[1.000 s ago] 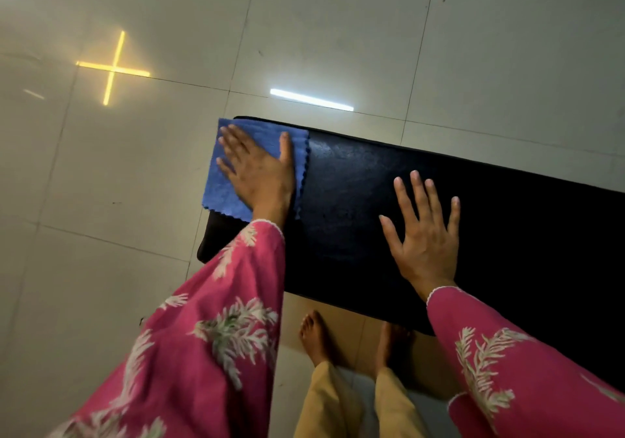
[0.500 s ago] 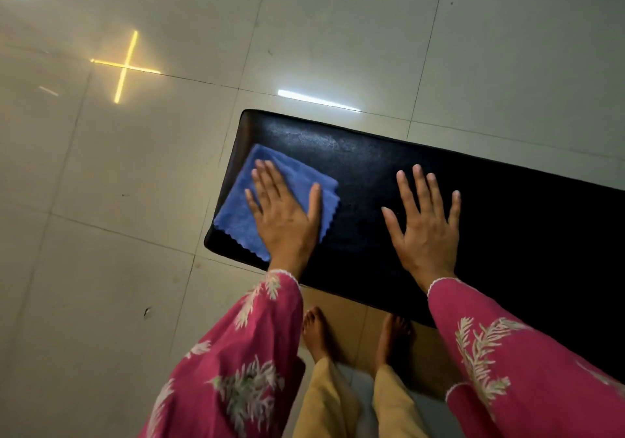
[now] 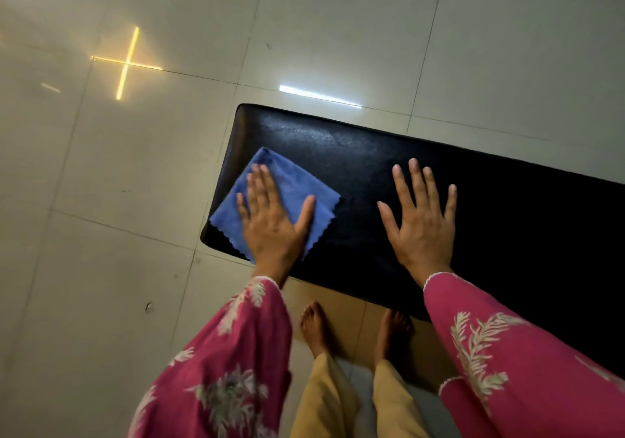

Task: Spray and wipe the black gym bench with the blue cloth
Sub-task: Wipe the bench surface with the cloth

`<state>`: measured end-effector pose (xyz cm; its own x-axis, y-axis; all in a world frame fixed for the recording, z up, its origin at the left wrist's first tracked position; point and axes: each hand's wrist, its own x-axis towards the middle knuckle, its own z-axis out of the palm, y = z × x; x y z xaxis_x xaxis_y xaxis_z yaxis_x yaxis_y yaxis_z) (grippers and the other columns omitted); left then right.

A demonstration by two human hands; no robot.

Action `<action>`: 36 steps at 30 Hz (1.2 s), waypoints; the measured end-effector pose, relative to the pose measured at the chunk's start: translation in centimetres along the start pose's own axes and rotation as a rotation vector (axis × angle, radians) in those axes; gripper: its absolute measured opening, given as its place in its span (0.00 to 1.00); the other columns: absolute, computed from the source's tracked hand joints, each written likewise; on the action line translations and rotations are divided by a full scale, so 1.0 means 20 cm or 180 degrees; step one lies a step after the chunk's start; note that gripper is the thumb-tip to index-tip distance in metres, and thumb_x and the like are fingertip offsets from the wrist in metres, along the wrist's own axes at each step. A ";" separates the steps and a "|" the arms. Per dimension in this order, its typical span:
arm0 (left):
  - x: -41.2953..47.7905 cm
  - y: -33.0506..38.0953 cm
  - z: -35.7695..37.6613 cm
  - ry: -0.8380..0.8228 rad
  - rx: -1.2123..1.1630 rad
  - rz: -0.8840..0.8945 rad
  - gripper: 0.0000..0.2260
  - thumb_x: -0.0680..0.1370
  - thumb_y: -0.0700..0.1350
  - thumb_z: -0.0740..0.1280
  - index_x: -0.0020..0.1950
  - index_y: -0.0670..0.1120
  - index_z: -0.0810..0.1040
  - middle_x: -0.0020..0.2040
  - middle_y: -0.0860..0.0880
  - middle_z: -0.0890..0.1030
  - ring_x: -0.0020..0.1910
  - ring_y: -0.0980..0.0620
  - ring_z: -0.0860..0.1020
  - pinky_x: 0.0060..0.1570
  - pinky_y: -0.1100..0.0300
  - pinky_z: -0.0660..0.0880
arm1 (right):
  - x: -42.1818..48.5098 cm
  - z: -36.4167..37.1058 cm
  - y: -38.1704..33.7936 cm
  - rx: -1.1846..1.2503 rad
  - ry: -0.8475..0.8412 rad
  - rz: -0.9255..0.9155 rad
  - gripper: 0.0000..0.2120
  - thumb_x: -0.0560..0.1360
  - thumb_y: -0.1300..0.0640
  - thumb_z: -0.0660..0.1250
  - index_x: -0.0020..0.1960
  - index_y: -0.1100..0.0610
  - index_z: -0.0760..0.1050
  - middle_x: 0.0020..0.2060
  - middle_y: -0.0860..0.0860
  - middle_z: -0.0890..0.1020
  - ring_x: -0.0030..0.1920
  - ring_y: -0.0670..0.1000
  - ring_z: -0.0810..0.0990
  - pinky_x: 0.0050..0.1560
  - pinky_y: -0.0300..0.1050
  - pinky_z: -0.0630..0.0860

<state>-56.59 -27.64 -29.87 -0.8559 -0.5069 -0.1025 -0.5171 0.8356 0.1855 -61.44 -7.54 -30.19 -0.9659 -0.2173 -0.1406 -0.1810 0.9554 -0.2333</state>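
The black gym bench (image 3: 355, 153) runs from the centre of the head view to the right edge, its padded top shiny near the far left corner. A folded blue cloth (image 3: 287, 184) lies on the bench's left end, close to the near edge. My left hand (image 3: 270, 224) presses flat on the cloth with fingers spread. My right hand (image 3: 421, 224) rests flat and empty on the bare bench top to the right of the cloth. No spray bottle is in view.
Pale glossy floor tiles (image 3: 118, 201) surround the bench, with a yellow cross-shaped light reflection (image 3: 126, 62) at the far left and a white strip reflection (image 3: 319, 96) behind the bench. My bare feet (image 3: 318, 329) stand just in front of the bench's near edge.
My left hand has slid the cloth from the far left corner of the bench toward the near edge. My right hand has stayed planted in the same spot.
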 end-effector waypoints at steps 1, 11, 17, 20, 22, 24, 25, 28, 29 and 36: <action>0.05 -0.04 -0.01 0.0073 -0.0027 -0.0245 0.40 0.74 0.67 0.48 0.76 0.41 0.48 0.77 0.43 0.51 0.76 0.49 0.47 0.72 0.55 0.38 | 0.00 0.00 0.00 -0.0006 -0.0006 -0.0010 0.28 0.77 0.41 0.47 0.74 0.50 0.53 0.74 0.51 0.60 0.73 0.54 0.59 0.71 0.62 0.51; 0.17 0.09 0.00 -0.0080 0.0130 0.0428 0.39 0.75 0.66 0.47 0.76 0.40 0.47 0.77 0.43 0.49 0.76 0.48 0.47 0.72 0.55 0.36 | 0.00 0.01 0.00 -0.0031 -0.0038 0.0039 0.28 0.77 0.40 0.46 0.74 0.49 0.52 0.74 0.51 0.59 0.73 0.52 0.57 0.71 0.61 0.50; 0.35 0.31 -0.01 -0.0170 -0.0036 -0.0822 0.39 0.77 0.65 0.49 0.75 0.39 0.41 0.77 0.41 0.43 0.76 0.47 0.41 0.72 0.50 0.35 | 0.00 0.00 0.00 -0.0029 -0.0040 0.0030 0.28 0.77 0.40 0.46 0.74 0.49 0.51 0.74 0.51 0.58 0.74 0.52 0.56 0.71 0.60 0.47; 0.28 0.31 0.01 -0.0378 0.0219 0.0530 0.40 0.76 0.67 0.47 0.75 0.39 0.42 0.77 0.42 0.44 0.76 0.47 0.43 0.71 0.53 0.34 | 0.00 -0.02 0.00 -0.0016 -0.0031 0.0012 0.29 0.76 0.40 0.47 0.74 0.50 0.53 0.74 0.51 0.59 0.73 0.52 0.57 0.72 0.55 0.37; 0.35 0.22 0.00 -0.0256 0.0225 0.0770 0.40 0.75 0.67 0.47 0.76 0.40 0.44 0.77 0.44 0.46 0.76 0.49 0.45 0.72 0.52 0.37 | -0.01 -0.06 0.04 0.0007 0.0013 0.0158 0.29 0.76 0.41 0.47 0.74 0.51 0.53 0.74 0.52 0.58 0.74 0.51 0.56 0.70 0.51 0.30; 0.42 0.19 -0.02 -0.0284 0.0142 0.0199 0.38 0.77 0.66 0.48 0.76 0.41 0.42 0.78 0.44 0.44 0.76 0.50 0.43 0.73 0.51 0.37 | -0.02 -0.09 0.11 0.0010 0.0042 0.0358 0.30 0.76 0.39 0.45 0.75 0.51 0.50 0.75 0.51 0.55 0.74 0.50 0.51 0.69 0.50 0.28; 0.43 0.22 -0.02 -0.0303 0.0070 -0.0108 0.38 0.77 0.65 0.49 0.76 0.41 0.41 0.78 0.44 0.44 0.76 0.50 0.42 0.73 0.50 0.37 | -0.03 -0.10 0.15 0.0006 0.0035 0.0426 0.31 0.76 0.39 0.44 0.75 0.50 0.49 0.75 0.51 0.54 0.74 0.49 0.49 0.70 0.52 0.29; 0.32 0.40 0.01 -0.0324 0.0125 0.0024 0.38 0.78 0.64 0.49 0.76 0.39 0.42 0.77 0.43 0.44 0.76 0.48 0.42 0.73 0.50 0.36 | -0.05 -0.11 0.23 0.0013 -0.0083 0.0480 0.32 0.75 0.38 0.42 0.75 0.50 0.48 0.76 0.51 0.53 0.75 0.50 0.49 0.71 0.57 0.36; 0.27 0.43 0.02 -0.0419 0.0180 0.0385 0.38 0.77 0.65 0.48 0.76 0.39 0.42 0.77 0.43 0.45 0.76 0.48 0.42 0.72 0.51 0.35 | -0.05 -0.11 0.24 0.0019 -0.0112 0.0481 0.32 0.75 0.38 0.42 0.75 0.51 0.49 0.76 0.51 0.53 0.75 0.51 0.50 0.71 0.57 0.38; 0.41 0.35 0.01 -0.0436 0.0234 0.0564 0.39 0.76 0.66 0.49 0.76 0.41 0.45 0.78 0.44 0.47 0.76 0.50 0.45 0.73 0.51 0.38 | -0.06 -0.07 0.24 0.0006 -0.0042 0.0507 0.30 0.76 0.39 0.44 0.75 0.50 0.49 0.75 0.52 0.54 0.75 0.52 0.53 0.72 0.56 0.44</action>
<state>-67.27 -25.92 -29.54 -0.9239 -0.3218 -0.2072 -0.3537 0.9246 0.1411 -61.39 -2.35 -29.75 -0.9799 -0.0657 -0.1885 -0.0254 0.9776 -0.2088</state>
